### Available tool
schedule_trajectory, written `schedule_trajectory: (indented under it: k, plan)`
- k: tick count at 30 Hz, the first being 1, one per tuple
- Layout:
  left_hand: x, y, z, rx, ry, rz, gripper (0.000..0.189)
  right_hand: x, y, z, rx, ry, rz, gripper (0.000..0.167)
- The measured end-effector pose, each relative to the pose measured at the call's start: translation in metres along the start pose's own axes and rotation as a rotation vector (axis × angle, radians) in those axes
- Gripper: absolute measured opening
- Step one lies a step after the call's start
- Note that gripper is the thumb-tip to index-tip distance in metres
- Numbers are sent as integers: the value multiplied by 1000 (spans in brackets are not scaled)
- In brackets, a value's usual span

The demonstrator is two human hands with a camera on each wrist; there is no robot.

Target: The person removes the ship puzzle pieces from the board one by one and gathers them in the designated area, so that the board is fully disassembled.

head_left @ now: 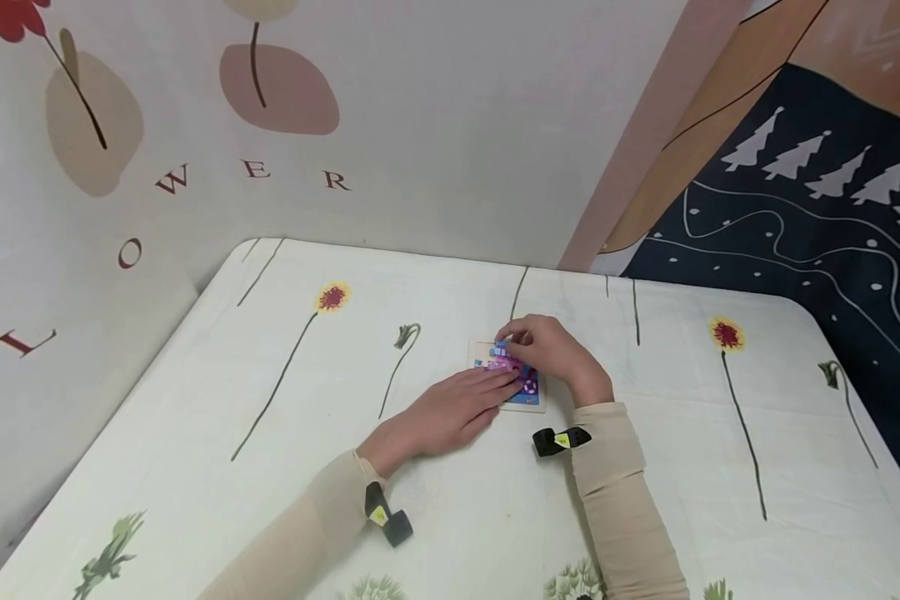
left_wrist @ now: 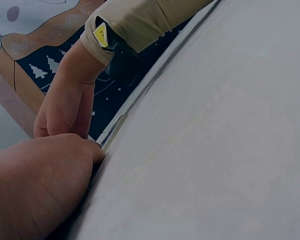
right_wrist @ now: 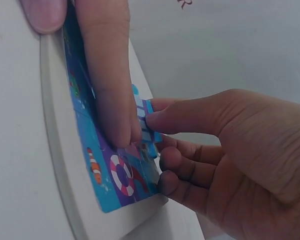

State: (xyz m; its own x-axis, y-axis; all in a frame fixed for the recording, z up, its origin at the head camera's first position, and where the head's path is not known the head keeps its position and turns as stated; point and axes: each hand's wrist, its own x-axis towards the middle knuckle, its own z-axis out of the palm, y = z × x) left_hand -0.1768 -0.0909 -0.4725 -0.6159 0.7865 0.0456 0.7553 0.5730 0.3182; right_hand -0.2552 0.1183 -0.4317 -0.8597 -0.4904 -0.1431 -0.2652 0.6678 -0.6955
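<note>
A small jigsaw puzzle in a pale tray (head_left: 527, 407) lies on the table, its picture showing a clownfish and a striped life ring. Across the puzzle (right_wrist: 92, 172) my left hand (head_left: 457, 408) rests with straight fingers, covering much of the picture. At the far right side my right hand (head_left: 549, 346) pinches a blue-and-white striped puzzle piece (right_wrist: 144, 120) between thumb and index finger. That piece is tilted up over the tray, close beside the left fingertips. In the left wrist view the left hand (left_wrist: 40, 185) hides nearly all of the tray.
A white cloth (head_left: 232, 500) printed with flowers covers the table. Behind it hangs a pale printed wall sheet (head_left: 450, 150), with a dark panel of white trees (head_left: 810, 208) at the right. Each wrist wears a black camera (head_left: 390, 517) over a beige sleeve (head_left: 607, 450).
</note>
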Motion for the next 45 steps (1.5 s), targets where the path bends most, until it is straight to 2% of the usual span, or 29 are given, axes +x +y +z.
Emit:
schedule_trajectory:
  k: [7, 14, 19, 24, 31, 36, 40, 45]
  plan:
    - [0, 0, 0, -17, -9, 3, 51, 0, 3, -3, 3, -6, 15, 13]
    - [0, 0, 1, -15, -1, 2, 51, -4, 4, -6, 49, -39, -17, 6]
    - [0, 0, 4, -24, 0, 3, 52, -9, 7, -11, 73, -5, -14, 8]
    - [1, 2, 3, -48, -14, -12, 52, -23, 15, -32, 72, 70, 75, 15]
    - [2, -2, 3, -31, -18, -21, 53, -64, 42, -73, 116, 154, 232, 24]
    - [2, -2, 1, -49, -21, -21, 53, -87, 67, -83, 137, 145, 355, 29]
    - [1, -2, 1, -50, -18, -19, 53, -96, 81, -85, 139, 117, 380, 32]
    - [1, -3, 2, -40, -15, -16, 53, -98, 90, -85, 124, 121, 363, 32]
